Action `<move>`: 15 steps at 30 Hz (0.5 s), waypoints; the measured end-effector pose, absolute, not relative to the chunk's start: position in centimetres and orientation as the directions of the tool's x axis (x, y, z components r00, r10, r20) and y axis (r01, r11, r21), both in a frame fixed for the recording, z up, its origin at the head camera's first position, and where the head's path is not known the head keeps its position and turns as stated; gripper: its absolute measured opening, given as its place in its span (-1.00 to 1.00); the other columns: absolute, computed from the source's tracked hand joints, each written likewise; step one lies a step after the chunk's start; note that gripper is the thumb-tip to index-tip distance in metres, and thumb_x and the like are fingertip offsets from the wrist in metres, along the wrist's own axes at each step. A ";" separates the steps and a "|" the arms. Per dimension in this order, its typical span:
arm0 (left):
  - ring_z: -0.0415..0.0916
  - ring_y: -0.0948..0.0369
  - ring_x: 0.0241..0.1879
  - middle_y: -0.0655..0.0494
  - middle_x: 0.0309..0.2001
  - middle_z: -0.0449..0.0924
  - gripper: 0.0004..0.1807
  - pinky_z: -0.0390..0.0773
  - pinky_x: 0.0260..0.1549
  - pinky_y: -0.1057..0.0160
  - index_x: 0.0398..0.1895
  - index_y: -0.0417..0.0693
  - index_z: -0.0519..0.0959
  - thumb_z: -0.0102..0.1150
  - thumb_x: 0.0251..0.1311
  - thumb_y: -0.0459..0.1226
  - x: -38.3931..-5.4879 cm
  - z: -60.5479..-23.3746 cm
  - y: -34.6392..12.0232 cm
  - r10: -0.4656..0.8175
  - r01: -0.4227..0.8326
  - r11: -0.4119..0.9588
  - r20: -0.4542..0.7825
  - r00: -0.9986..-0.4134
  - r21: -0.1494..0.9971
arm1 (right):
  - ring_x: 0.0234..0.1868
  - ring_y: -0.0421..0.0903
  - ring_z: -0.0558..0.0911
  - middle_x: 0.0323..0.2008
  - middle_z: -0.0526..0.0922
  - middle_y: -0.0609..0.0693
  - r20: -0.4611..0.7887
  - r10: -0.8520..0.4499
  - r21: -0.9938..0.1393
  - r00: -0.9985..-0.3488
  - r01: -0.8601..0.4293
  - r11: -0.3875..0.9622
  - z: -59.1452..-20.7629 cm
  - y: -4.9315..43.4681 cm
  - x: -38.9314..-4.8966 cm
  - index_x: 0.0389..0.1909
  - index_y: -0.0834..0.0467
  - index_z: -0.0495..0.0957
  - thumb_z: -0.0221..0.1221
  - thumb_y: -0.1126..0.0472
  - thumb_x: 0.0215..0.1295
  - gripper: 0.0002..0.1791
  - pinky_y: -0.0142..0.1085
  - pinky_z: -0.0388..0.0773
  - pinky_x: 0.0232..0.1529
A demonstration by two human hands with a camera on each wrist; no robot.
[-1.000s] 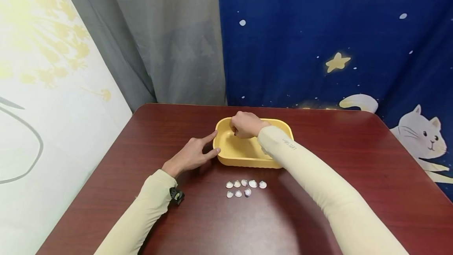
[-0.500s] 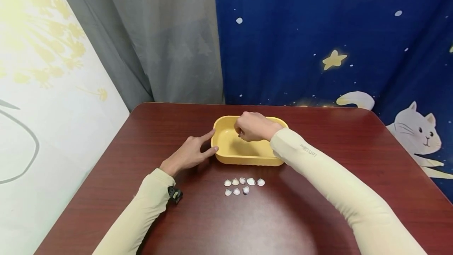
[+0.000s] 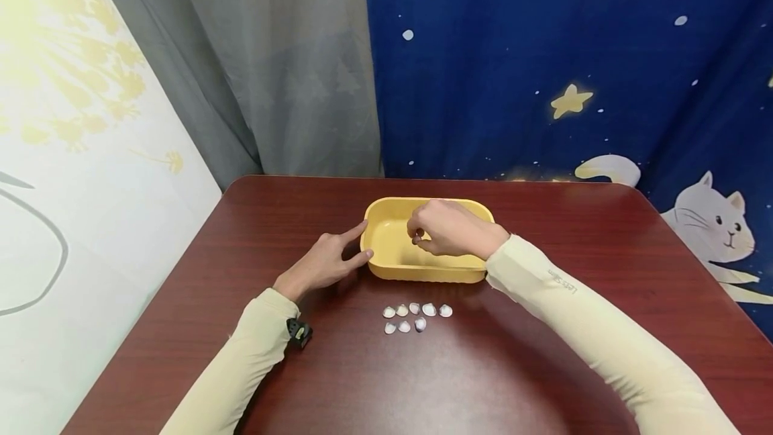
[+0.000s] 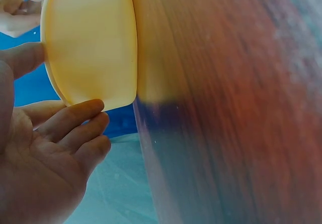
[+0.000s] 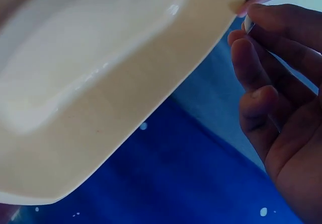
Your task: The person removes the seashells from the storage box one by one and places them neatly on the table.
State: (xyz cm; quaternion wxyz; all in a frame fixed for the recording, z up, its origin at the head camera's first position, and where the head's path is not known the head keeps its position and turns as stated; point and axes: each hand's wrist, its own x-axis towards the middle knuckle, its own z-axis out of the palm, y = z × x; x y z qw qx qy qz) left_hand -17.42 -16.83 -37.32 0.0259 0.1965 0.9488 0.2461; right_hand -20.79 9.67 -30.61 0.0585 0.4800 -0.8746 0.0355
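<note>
A yellow rectangular basin (image 3: 430, 274) stands on the table. My left hand (image 3: 320, 262) spreads its index finger and thumb against the basin's left end. In the left wrist view, the left hand's fingers (image 4: 80, 121) lie along the outside of the basin wall (image 4: 93, 43). Over the basin is my right hand (image 3: 453, 228), its fingers bent. It pinches a small white seashell (image 5: 249, 24) between thumb and fingertip, as the right wrist view shows. Several seashells (image 3: 429, 310) lie in two rows on the table in front of the basin.
The dark red wooden table (image 3: 290, 207) has a rounded far edge. Behind it hang a grey curtain (image 3: 308, 72) and a blue curtain (image 3: 471, 72) with stars and a cat. A white patterned panel (image 3: 90, 220) is to the left.
My right hand has moved rightward and a little nearer over the basin, its fingers lifting into view. The left hand stays at the basin's end, and the rows of seashells look the same.
</note>
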 end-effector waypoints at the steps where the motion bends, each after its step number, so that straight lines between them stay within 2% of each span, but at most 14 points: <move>1: 0.57 0.14 -0.06 -0.04 -0.34 0.67 -0.20 0.54 0.22 0.05 0.59 0.10 0.13 0.05 0.40 0.17 -17.4 -37.3 -16.8 0.386 0.359 0.802 0.043 -0.921 0.477 | -0.40 -0.22 0.58 -0.45 0.71 -0.10 0.147 -0.836 -0.008 -0.528 -0.846 0.533 -30.6 9.8 -20.5 -0.47 0.02 0.71 0.33 0.26 0.16 -0.92 -0.32 0.60 -0.31; 3: 0.53 0.15 -0.12 0.07 -0.50 0.55 -0.20 0.54 0.16 0.08 0.59 0.11 0.11 0.04 0.40 0.17 -17.4 -37.3 -16.9 0.385 0.354 0.804 0.036 -0.922 0.477 | -0.40 -0.23 0.59 -0.44 0.70 -0.10 0.164 -0.832 -0.017 -0.530 -0.845 0.534 -30.7 10.1 -19.9 -0.45 0.01 0.71 0.33 0.26 0.17 -0.92 -0.32 0.60 -0.33; 5: 0.52 0.14 -0.14 0.10 -0.52 0.52 -0.19 0.53 0.14 0.09 0.60 0.12 0.10 0.03 0.40 0.18 -17.5 -37.3 -16.9 0.383 0.351 0.804 0.033 -0.923 0.481 | -0.39 -0.23 0.61 -0.43 0.69 -0.11 0.179 -0.830 -0.027 -0.528 -0.846 0.532 -30.8 10.5 -19.4 -0.43 0.00 0.72 0.34 0.25 0.17 -0.93 -0.33 0.60 -0.34; 9: 0.54 0.13 0.02 -0.04 -0.28 0.67 -0.19 0.53 0.25 0.02 0.60 0.11 0.10 0.03 0.40 0.18 -17.4 -37.3 -16.9 0.386 0.355 0.797 0.039 -0.922 0.489 | -0.37 -0.22 0.64 -0.42 0.68 -0.13 0.218 -0.822 -0.036 -0.527 -0.846 0.532 -31.3 11.3 -18.3 -0.42 -0.02 0.71 0.35 0.25 0.16 -0.92 -0.30 0.62 -0.33; 12: 0.53 0.14 0.05 -0.12 -0.11 0.69 -0.19 0.52 0.28 0.00 0.59 0.10 0.11 0.04 0.39 0.18 -17.4 -37.4 -16.9 0.389 0.357 0.793 0.042 -0.920 0.494 | -0.38 -0.23 0.64 -0.42 0.67 -0.16 0.258 -0.810 -0.057 -0.526 -0.845 0.531 -31.7 11.9 -17.4 -0.43 -0.03 0.71 0.36 0.25 0.15 -0.91 -0.30 0.61 -0.33; 15: 0.53 0.14 -0.03 -0.05 -0.26 0.67 -0.19 0.54 0.20 0.05 0.59 0.10 0.11 0.05 0.39 0.18 -17.4 -37.4 -16.9 0.386 0.351 0.792 0.036 -0.922 0.500 | -0.41 -0.24 0.62 -0.41 0.65 -0.19 0.299 -0.802 -0.078 -0.518 -0.850 0.521 -32.2 12.3 -16.5 -0.41 -0.03 0.72 0.38 0.25 0.13 -0.91 -0.31 0.60 -0.33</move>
